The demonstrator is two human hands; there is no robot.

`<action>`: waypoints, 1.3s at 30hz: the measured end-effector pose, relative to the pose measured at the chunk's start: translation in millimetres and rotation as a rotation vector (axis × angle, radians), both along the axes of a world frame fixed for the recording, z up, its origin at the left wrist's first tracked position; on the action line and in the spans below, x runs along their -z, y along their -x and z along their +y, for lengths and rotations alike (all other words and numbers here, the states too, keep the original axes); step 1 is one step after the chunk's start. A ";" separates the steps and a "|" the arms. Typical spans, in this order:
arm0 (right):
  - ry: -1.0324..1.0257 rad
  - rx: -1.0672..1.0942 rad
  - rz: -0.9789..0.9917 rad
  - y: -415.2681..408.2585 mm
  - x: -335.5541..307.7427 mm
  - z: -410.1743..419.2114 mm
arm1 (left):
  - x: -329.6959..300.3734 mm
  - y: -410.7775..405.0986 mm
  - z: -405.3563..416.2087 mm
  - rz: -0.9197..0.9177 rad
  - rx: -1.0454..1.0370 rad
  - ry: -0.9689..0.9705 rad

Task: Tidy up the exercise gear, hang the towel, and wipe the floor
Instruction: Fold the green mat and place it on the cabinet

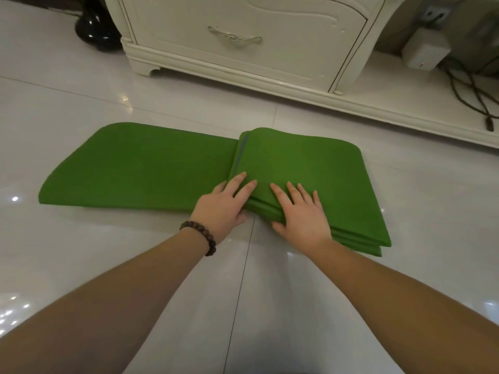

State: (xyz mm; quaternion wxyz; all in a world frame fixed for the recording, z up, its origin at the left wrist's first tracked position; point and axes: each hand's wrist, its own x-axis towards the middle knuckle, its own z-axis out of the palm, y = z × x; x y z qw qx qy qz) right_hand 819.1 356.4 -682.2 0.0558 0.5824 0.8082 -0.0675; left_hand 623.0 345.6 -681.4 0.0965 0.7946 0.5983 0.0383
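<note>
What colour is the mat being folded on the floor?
Green: the exercise mat is plain green, seen clearly in the head view.

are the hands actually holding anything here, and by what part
Nothing is gripped. Both hands press flat on the green mat: the right hand on top of the folded stack near its front edge, the left hand at the stack's front left corner.
</note>
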 end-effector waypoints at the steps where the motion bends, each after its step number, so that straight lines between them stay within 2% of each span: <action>1: 0.001 0.001 0.015 1.6 -7.3 6.1 | -4.4 2.3 1.8 -0.053 -0.005 -0.067; 3: -0.034 0.005 0.059 2.5 -25.5 15.9 | -13.7 8.7 7.5 -0.105 -0.034 -0.155; 8: -0.170 0.051 0.162 -0.9 -70.5 27.5 | -51.9 25.7 27.6 -0.012 -0.248 -0.068; 10: -0.212 0.090 0.221 -0.8 -86.4 30.5 | -71.0 27.0 35.3 -0.035 -0.291 -0.058; 13: -0.291 0.130 0.285 2.9 -112.5 37.2 | -100.2 20.1 43.6 -0.168 -0.262 -0.086; 17: -0.356 0.150 0.384 8.8 -142.6 48.8 | -147.6 16.2 48.5 -0.482 -0.129 -0.073; 20: -0.364 0.179 0.471 8.0 -154.9 50.4 | -184.4 19.0 47.6 -0.562 -0.032 -0.063; 24: -0.351 0.164 0.524 5.7 -164.5 48.9 | -205.2 17.5 51.7 -0.378 0.039 -0.096; 26: -0.315 0.133 0.508 4.7 -170.2 48.8 | -207.0 18.9 56.6 -0.130 0.076 -0.220; 29: -0.285 0.079 0.482 1.5 -180.4 48.4 | -215.3 18.3 61.8 0.273 0.242 -0.461; 32: -0.274 -0.002 0.493 -5.5 -191.6 49.9 | -233.9 14.0 69.4 0.539 0.424 -0.470; 34: -0.255 -0.042 0.498 -10.9 -201.4 52.8 | -250.3 14.3 77.7 0.558 0.523 -0.481; 37: -0.193 -0.087 0.551 -17.0 -218.1 59.2 | -278.0 12.2 86.6 0.444 0.619 -0.521; 39: -0.170 -0.129 0.607 -19.5 -230.6 62.8 | -293.5 9.7 90.5 0.322 0.606 -0.459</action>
